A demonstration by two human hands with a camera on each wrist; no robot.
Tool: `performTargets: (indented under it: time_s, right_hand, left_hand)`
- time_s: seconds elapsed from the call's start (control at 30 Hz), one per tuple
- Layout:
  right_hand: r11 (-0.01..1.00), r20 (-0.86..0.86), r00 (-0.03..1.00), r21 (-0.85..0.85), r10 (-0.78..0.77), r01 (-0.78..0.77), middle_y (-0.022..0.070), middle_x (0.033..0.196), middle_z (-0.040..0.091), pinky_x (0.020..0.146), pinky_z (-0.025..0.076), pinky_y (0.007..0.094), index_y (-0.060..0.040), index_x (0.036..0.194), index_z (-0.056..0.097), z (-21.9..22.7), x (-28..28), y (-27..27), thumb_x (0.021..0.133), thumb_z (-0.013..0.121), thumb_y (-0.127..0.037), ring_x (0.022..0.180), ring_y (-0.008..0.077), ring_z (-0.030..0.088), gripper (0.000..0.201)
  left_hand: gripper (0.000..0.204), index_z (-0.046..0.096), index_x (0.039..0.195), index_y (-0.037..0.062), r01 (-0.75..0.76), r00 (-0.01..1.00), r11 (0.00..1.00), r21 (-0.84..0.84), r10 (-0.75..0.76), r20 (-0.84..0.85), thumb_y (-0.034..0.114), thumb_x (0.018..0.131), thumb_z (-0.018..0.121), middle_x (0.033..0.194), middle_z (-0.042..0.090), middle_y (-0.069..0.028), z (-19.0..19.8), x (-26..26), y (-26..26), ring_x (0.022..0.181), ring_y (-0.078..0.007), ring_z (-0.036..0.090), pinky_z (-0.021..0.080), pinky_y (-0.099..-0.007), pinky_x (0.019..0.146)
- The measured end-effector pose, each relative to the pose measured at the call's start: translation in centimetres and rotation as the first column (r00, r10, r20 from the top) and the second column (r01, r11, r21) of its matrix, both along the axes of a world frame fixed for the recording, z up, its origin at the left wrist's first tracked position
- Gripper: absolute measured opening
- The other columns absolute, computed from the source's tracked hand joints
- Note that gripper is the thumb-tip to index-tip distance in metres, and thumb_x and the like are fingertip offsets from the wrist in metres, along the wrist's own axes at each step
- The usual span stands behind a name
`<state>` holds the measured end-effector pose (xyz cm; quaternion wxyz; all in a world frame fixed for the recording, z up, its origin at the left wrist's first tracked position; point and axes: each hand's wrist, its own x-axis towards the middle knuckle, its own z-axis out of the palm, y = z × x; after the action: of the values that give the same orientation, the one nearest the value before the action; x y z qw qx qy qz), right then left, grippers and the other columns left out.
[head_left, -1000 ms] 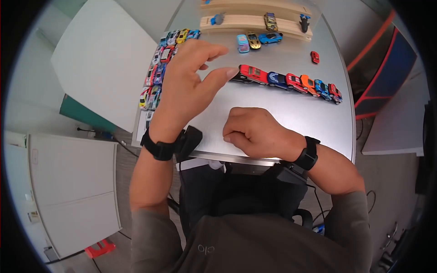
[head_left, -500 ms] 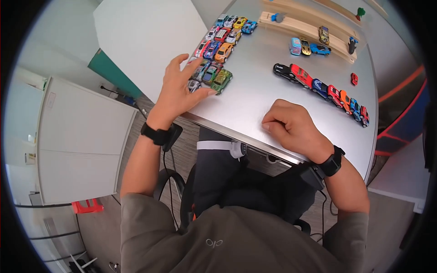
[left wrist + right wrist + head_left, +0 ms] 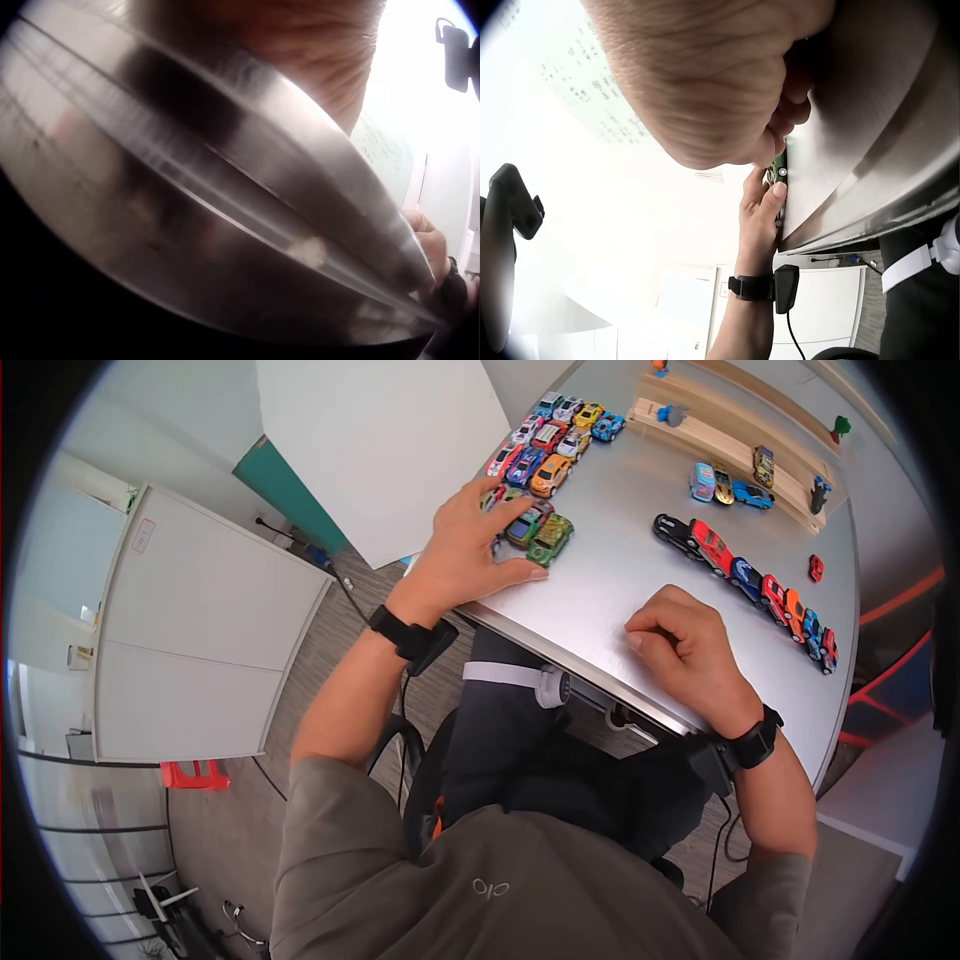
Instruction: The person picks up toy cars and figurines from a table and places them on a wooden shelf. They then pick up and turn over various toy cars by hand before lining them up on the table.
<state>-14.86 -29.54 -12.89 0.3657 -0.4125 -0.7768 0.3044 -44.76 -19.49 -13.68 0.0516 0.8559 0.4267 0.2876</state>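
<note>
At the table's left edge my left hand [image 3: 462, 550] spreads its thumb and fingers around the nearest row of toy cars. Its thumb lies beside a green toy car [image 3: 550, 540], and its index finger reaches across the cars behind; part of this row is hidden under the hand. The right wrist view also shows that thumb near the green toy car [image 3: 781, 166]. My right hand [image 3: 695, 660] rests on the table near the front edge, fingers loosely curled, with nothing seen in it. In the left wrist view the table edge [image 3: 262, 150] fills most of the picture.
A slanting line of toy cars runs from a black car [image 3: 675, 532] to the table's right side. A small red car [image 3: 816, 568] stands apart. Behind are a wooden track [image 3: 700, 445] and several cars, including a blue one [image 3: 753, 495]. More cars [image 3: 550, 435] fill the back left.
My left hand has moved from the black car's end of the line to the nearest row at the left edge. The right hand stays resting on the table; the head view has turned.
</note>
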Motion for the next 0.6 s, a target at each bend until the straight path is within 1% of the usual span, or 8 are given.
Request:
performTargets:
  time_s: [0.03, 0.13, 0.27, 0.33, 0.37, 0.43, 0.47, 0.6]
  right_hand:
    - [1.000, -0.004, 1.000, 0.000, 0.009, -0.009, 0.0113, 0.083, 0.061, 0.066, 0.049, 0.0344, -0.0018, 0.089, 0.069, 0.1, 0.0, -0.1, 0.084, 0.068, -0.001, 0.072, 0.0257, 0.061, 0.006]
    - [0.996, -0.074, 0.994, -0.052, -0.075, 0.071, 0.0091, 0.090, 0.059, 0.065, 0.048, 0.0292, 0.0002, 0.100, 0.066, -0.1, 0.0, -0.1, 0.082, 0.070, 0.000, 0.072, 0.0164, 0.059, 0.018]
    - [0.988, -0.067, 0.989, -0.081, -0.135, 0.129, 0.0096, 0.096, 0.059, 0.067, 0.049, 0.0293, -0.0011, 0.107, 0.065, -0.3, 0.0, 0.1, 0.081, 0.072, -0.001, 0.078, 0.0169, 0.059, 0.027]
    - [0.991, -0.155, 0.979, 0.006, -0.132, 0.134, 0.0107, 0.102, 0.059, 0.071, 0.050, 0.0298, -0.0022, 0.111, 0.064, -0.7, -0.2, 0.3, 0.080, 0.074, -0.003, 0.085, 0.0190, 0.060, 0.033]
    - [0.990, -0.095, 0.986, -0.018, -0.138, 0.137, 0.0130, 0.108, 0.059, 0.080, 0.051, 0.0338, -0.0019, 0.112, 0.063, -0.1, 0.0, 0.2, 0.078, 0.075, -0.004, 0.095, 0.0255, 0.060, 0.036]
    - [0.975, -0.049, 0.984, 0.135, -0.171, 0.177, 0.0148, 0.112, 0.059, 0.088, 0.050, 0.0382, -0.0014, 0.113, 0.063, -0.3, 0.0, 0.3, 0.077, 0.075, -0.004, 0.102, 0.0319, 0.058, 0.038]
    - [0.975, -0.083, 0.980, 0.116, -0.178, 0.187, 0.0161, 0.113, 0.059, 0.094, 0.047, 0.0419, -0.0010, 0.113, 0.063, -0.5, 0.1, 0.3, 0.076, 0.075, -0.005, 0.109, 0.0357, 0.056, 0.039]
    - [0.961, -0.079, 0.978, 0.188, -0.192, 0.203, 0.0168, 0.114, 0.059, 0.096, 0.046, 0.0448, -0.0012, 0.113, 0.064, -0.4, 0.1, 0.3, 0.076, 0.075, -0.008, 0.110, 0.0364, 0.055, 0.039]
  left_hand:
    - [0.075, 0.069, 0.128, 0.0122, 0.023, 1.000, 1.000, 0.014, -0.023, 0.006, 0.044, 0.064, 0.091, 0.141, 0.048, -0.0301, 0.1, 0.2, -0.2, 0.128, -0.0465, 0.049, 0.044, -0.0502, 0.105]
    - [0.076, 0.066, 0.132, 0.0131, 0.044, 0.999, 0.999, -0.005, -0.044, -0.001, 0.043, 0.066, 0.090, 0.141, 0.046, -0.0300, -0.2, 1.4, -1.5, 0.130, -0.0464, 0.047, 0.040, -0.0502, 0.108]
    - [0.075, 0.063, 0.135, 0.0109, 0.079, 0.997, 0.997, 0.006, -0.079, 0.008, 0.040, 0.070, 0.088, 0.143, 0.044, -0.0290, -0.4, 3.8, -3.4, 0.131, -0.0464, 0.044, 0.037, -0.0509, 0.110]
    - [0.074, 0.061, 0.135, 0.0083, 0.103, 0.995, 0.995, -0.015, -0.103, 0.015, 0.038, 0.072, 0.087, 0.142, 0.043, -0.0289, -0.2, 5.2, -4.1, 0.129, -0.0467, 0.044, 0.036, -0.0515, 0.109]
    - [0.074, 0.061, 0.135, 0.0083, 0.126, 0.992, 0.992, -0.015, -0.126, 0.029, 0.038, 0.072, 0.087, 0.142, 0.043, -0.0289, -0.2, 5.9, -4.4, 0.129, -0.0467, 0.044, 0.036, -0.0515, 0.109]
    - [0.076, 0.060, 0.136, 0.0079, 0.138, 0.990, 0.989, -0.058, -0.137, 0.028, 0.037, 0.072, 0.086, 0.142, 0.043, -0.0301, 0.0, 7.1, -5.0, 0.130, -0.0476, 0.043, 0.035, -0.0517, 0.110]
    - [0.075, 0.059, 0.137, 0.0072, 0.148, 0.989, 0.987, -0.063, -0.146, 0.028, 0.033, 0.072, 0.085, 0.141, 0.042, -0.0312, 0.0, 7.7, -5.4, 0.130, -0.0483, 0.042, 0.035, -0.0527, 0.110]
    - [0.065, 0.061, 0.130, 0.0061, 0.195, 0.978, 0.981, -0.004, -0.195, 0.069, 0.027, 0.072, 0.081, 0.136, 0.045, -0.0290, -0.3, 10.1, -6.2, 0.125, -0.0485, 0.043, 0.036, -0.0552, 0.106]
